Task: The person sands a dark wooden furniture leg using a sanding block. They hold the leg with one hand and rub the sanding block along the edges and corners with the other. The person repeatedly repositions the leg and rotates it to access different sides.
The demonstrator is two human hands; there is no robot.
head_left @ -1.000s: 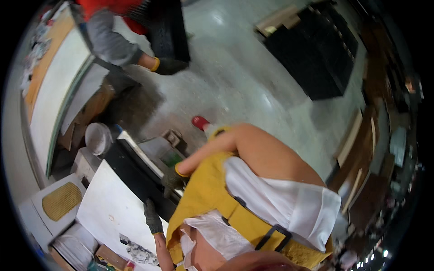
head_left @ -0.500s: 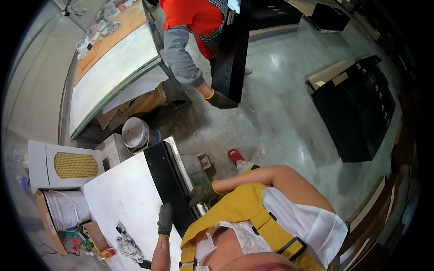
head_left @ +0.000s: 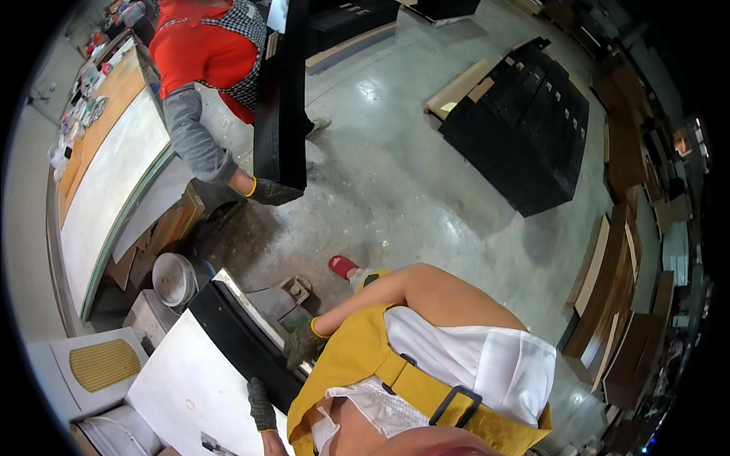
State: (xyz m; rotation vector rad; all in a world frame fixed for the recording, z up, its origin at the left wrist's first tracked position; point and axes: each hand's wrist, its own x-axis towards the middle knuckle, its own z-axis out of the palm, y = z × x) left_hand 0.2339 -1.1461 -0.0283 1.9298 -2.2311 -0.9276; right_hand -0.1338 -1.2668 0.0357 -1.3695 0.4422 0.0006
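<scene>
A long black board [head_left: 237,334] lies along the edge of a white-topped worktable [head_left: 194,380] close to my body. My left hand [head_left: 261,405], in a dark knit glove, rests against the board's left edge with its fingers stretched out. On the opposite edge my right hand [head_left: 304,346], gloved the same way, has its fingers bent over the board's side. A pale strip [head_left: 247,300] runs along that side. My right fingertips are partly hidden.
A co-worker [head_left: 201,61] in red holds a tall black panel [head_left: 280,121] ahead of me. Stacked black panels [head_left: 525,125] stand on the floor at right. Buckets [head_left: 175,280] sit beyond the table. Another worktable [head_left: 122,175] is at far left, and wooden boards [head_left: 601,296] lie at right.
The view has swung to the right, so everything sits further left in it. Both my hands stay at the black board's edges. The co-worker still holds the tall panel.
</scene>
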